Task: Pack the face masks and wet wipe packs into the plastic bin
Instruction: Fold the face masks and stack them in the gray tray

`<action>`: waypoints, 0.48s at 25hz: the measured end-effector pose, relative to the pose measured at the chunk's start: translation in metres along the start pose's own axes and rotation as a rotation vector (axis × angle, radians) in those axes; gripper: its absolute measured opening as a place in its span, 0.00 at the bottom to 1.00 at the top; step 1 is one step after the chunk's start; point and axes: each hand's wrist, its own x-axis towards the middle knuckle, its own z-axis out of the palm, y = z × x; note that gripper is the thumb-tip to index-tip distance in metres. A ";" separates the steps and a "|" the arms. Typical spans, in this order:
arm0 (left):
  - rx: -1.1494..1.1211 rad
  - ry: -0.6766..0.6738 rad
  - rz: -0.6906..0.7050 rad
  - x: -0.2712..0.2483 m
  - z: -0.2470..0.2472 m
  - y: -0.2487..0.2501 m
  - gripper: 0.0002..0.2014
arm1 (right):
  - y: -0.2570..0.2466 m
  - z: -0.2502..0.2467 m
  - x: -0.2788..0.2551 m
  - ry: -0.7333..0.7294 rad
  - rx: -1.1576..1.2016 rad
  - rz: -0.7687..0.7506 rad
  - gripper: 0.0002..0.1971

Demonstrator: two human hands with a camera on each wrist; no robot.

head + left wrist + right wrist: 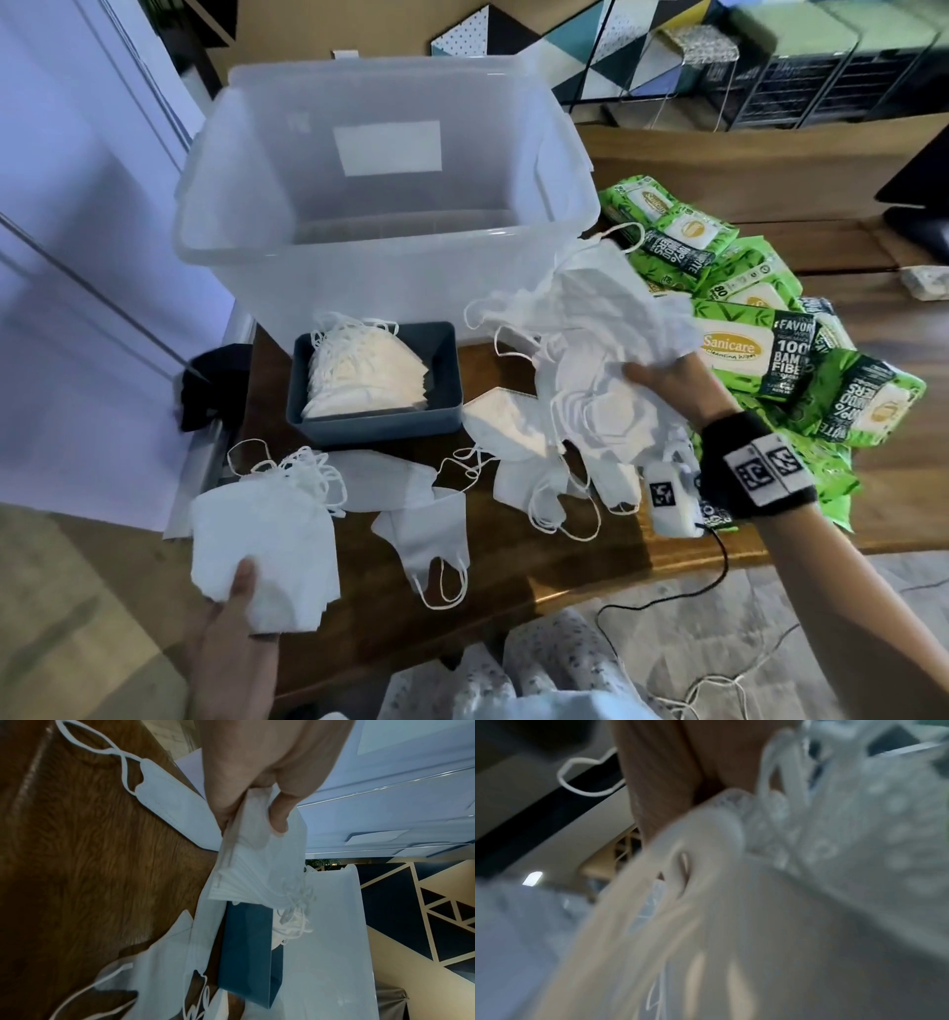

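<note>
Both grips around mask stacks (267, 539).

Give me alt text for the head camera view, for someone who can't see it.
A person holds a stack of white face masks in the left hand and a looser bunch in the right hand, over a wooden table. Behind stand a clear plastic bin and a small blue tray of masks, with green wet wipe packs piled to the right.

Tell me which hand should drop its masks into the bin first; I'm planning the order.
Probably the right hand: its mask bunch is raised beside the plastic bin; the left hand is farther back.
</note>
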 end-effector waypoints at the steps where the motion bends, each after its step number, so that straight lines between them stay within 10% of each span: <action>1: 0.012 -0.014 -0.006 0.000 0.001 -0.002 0.07 | 0.001 -0.004 -0.006 -0.006 0.179 0.088 0.12; 7: 0.008 -0.114 -0.033 -0.004 0.020 -0.003 0.11 | 0.077 0.040 -0.003 -0.093 0.466 0.491 0.29; 12: 0.039 -0.126 -0.071 -0.013 0.024 -0.004 0.10 | 0.109 0.062 0.001 0.082 0.168 0.418 0.24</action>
